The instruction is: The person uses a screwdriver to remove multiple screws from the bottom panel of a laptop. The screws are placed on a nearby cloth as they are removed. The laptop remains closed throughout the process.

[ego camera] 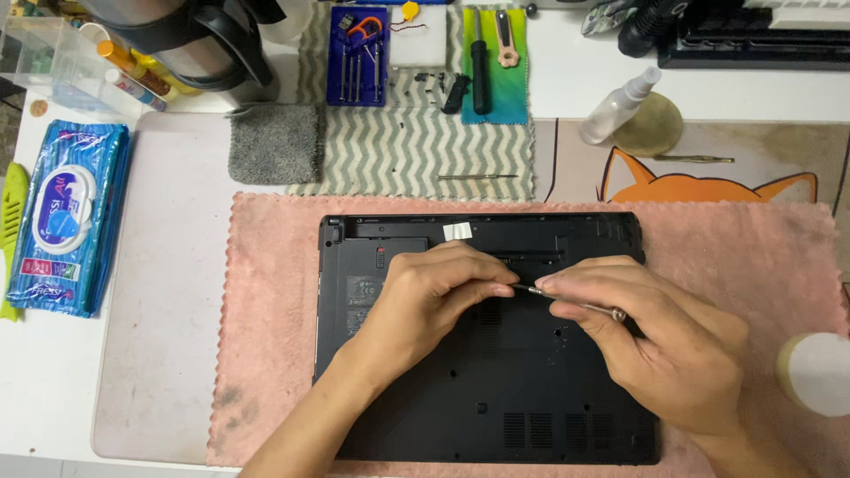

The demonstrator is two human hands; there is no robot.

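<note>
A black laptop [496, 389] lies bottom side up on a pink towel [266, 310]. Over its middle, my right hand [655, 336] grips a thin metal screwdriver [567, 304] that points left. My left hand [434, 296] pinches its fingertips together right at the screwdriver's tip; whether a small part sits between them is too small to tell. A strip of white tape [458, 231] is stuck near the laptop's far edge.
Behind the towel lie a grey cloth [274, 143], a blue screwdriver-bit case [358, 55], a black screwdriver [479, 62] on a green cloth, a loose metal rod [478, 177] and a spray bottle [617, 104]. A blue wipes pack [64, 217] sits at left.
</note>
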